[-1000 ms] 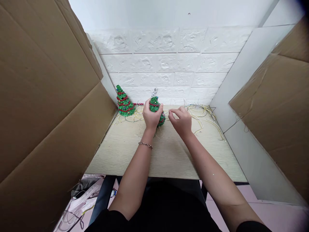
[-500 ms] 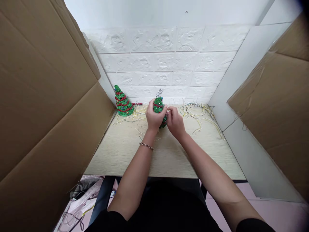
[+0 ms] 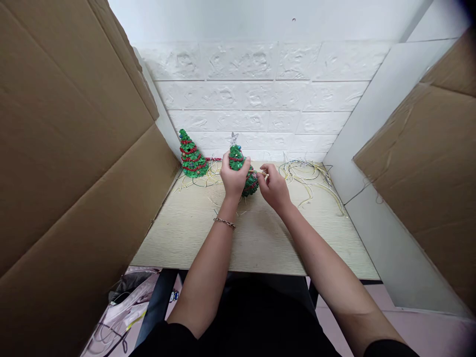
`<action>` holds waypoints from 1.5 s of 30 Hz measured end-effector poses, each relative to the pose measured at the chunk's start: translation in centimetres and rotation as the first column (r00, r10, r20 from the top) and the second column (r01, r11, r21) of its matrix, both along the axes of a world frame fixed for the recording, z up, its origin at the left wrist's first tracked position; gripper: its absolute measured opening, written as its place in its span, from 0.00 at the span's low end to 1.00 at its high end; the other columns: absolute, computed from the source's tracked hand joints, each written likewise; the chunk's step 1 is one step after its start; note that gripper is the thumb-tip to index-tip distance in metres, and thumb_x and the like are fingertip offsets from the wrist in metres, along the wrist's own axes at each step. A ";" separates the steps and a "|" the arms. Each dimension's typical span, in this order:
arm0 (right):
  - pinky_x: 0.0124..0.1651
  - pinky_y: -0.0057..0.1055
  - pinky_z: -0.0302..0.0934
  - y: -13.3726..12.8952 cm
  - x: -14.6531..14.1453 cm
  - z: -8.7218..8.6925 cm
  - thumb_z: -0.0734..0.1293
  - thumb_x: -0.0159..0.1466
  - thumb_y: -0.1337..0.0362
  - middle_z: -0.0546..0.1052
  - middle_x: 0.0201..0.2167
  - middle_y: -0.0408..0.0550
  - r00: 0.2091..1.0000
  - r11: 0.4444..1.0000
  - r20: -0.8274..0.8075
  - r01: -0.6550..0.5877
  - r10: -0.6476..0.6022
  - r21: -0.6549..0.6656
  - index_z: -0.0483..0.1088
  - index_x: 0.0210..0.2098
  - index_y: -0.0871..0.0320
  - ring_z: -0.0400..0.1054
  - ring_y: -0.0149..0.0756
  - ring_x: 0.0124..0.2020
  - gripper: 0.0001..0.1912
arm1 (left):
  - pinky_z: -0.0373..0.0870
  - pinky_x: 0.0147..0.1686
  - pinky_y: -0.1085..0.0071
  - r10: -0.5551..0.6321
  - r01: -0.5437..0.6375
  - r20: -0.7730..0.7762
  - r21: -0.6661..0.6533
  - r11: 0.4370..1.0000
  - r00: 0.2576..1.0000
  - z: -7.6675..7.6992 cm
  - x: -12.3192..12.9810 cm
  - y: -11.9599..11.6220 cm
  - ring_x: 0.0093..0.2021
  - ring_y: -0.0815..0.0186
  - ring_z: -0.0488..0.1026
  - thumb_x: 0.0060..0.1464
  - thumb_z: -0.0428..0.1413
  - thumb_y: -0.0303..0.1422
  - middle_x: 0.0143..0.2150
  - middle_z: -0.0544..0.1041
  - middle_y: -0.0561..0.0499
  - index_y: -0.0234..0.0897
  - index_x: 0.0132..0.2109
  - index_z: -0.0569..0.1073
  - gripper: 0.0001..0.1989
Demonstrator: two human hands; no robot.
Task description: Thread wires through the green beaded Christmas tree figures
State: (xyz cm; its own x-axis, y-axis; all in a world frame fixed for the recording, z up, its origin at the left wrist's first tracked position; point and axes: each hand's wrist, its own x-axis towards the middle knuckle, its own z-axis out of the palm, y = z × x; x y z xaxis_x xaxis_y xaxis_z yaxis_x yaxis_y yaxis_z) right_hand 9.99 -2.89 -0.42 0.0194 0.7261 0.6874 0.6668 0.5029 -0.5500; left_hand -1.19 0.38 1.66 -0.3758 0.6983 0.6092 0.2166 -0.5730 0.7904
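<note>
My left hand (image 3: 233, 177) is closed around a small green Christmas tree (image 3: 250, 186) with red garland and a silvery star (image 3: 234, 138) on top. The tree leans to the left, its base toward my right hand. Just right of the tree, the bent fingers of my right hand (image 3: 274, 186) pinch a thin yellowish wire (image 3: 256, 171) that runs to the tree's side. Part of the tree is hidden behind my left fingers. A second Christmas tree (image 3: 192, 161) with red garland stands upright at the back left of the table.
Loose yellow and dark wires lie in a tangle (image 3: 307, 173) at the back right, with more wires (image 3: 210, 178) by the standing tree. Cardboard panels (image 3: 85, 148) flank the table (image 3: 260, 243). A white brick-patterned wall (image 3: 256, 94) closes off the back.
The held tree has tilted left, its star shifting left and its base showing more. My right hand has moved slightly right, away from it, and the yellowish wire now shows between them.
</note>
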 end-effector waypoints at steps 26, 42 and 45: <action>0.30 0.27 0.54 -0.1 0.4 0.2 0.57 0.63 0.62 0.70 0.25 0.44 0.999 0.983 0.034 0.025 -0.032 0.181 0.66 0.29 0.57 0.60 0.29 0.25 0.09 | 0.64 0.34 0.69 -0.052 0.054 -0.101 0.013 0.998 0.993 -0.2 0.5 -0.3 0.31 0.68 0.66 0.43 0.59 0.35 0.31 0.70 0.53 0.40 0.37 0.68 0.12; 0.27 0.27 0.50 -0.2 0.2 0.3 0.61 0.61 0.63 0.65 0.18 0.41 0.999 0.968 0.026 0.040 -0.048 0.247 0.71 0.30 0.58 0.56 0.29 0.21 0.09 | 0.63 0.33 0.70 -0.114 0.112 -0.148 -0.018 0.994 0.982 -0.5 0.6 -0.1 0.30 0.69 0.66 0.43 0.59 0.35 0.30 0.70 0.53 0.39 0.36 0.68 0.12; 0.26 0.26 0.50 -0.2 0.1 0.4 0.61 0.60 0.65 0.64 0.18 0.41 0.997 0.966 0.048 0.043 -0.057 0.255 0.70 0.28 0.59 0.56 0.28 0.21 0.08 | 0.63 0.33 0.71 -0.104 0.101 -0.151 -0.027 0.995 0.983 -0.6 0.6 -0.1 0.30 0.69 0.65 0.43 0.59 0.35 0.30 0.70 0.53 0.39 0.36 0.67 0.12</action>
State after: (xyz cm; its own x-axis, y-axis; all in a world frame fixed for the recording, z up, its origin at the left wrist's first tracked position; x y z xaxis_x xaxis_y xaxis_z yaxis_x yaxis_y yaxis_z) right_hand 10.07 -3.07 -0.01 0.0087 0.5265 0.8501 0.7203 0.5864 -0.3705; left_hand -0.60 0.32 1.09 -0.2056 0.7403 0.6401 0.2763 -0.5835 0.7637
